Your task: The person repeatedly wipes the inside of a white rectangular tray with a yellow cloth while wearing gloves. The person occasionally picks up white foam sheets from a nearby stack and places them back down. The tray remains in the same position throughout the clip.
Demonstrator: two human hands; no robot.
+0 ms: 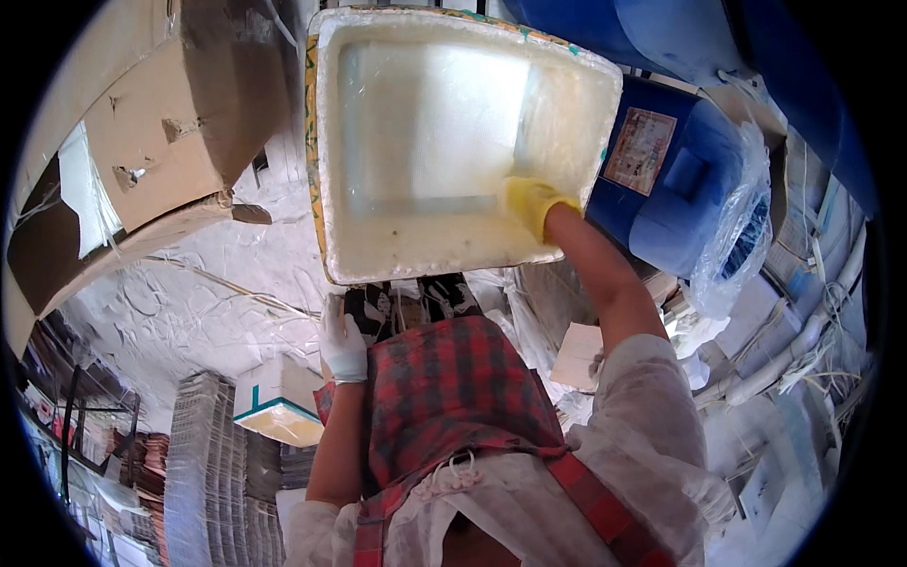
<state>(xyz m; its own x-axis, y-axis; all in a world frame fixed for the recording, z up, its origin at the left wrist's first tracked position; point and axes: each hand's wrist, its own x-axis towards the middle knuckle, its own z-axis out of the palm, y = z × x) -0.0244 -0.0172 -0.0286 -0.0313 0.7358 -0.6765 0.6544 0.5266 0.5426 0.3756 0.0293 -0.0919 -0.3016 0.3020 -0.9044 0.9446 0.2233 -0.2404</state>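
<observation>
A large white foam box [425, 250] stands tilted in front of me, its open side toward the camera and its inside wet and bare. My right hand [531, 203], in a yellow glove, reaches over the lower right rim and grips the inner wall near that corner. My left hand [341, 342], in a white glove, is just under the box's lower left edge, fingers pointing up toward it; whether it holds the box is hidden. A red checked apron [453, 397] covers my front below the box.
A torn cardboard carton [151, 142] leans at the upper left. Blue plastic drums [680, 161] and a clear plastic bag [737, 246] stand at the right. Crinkled white sheeting [189, 302], a small white box [279, 406] and stacked flat cartons [213, 472] lie at the left.
</observation>
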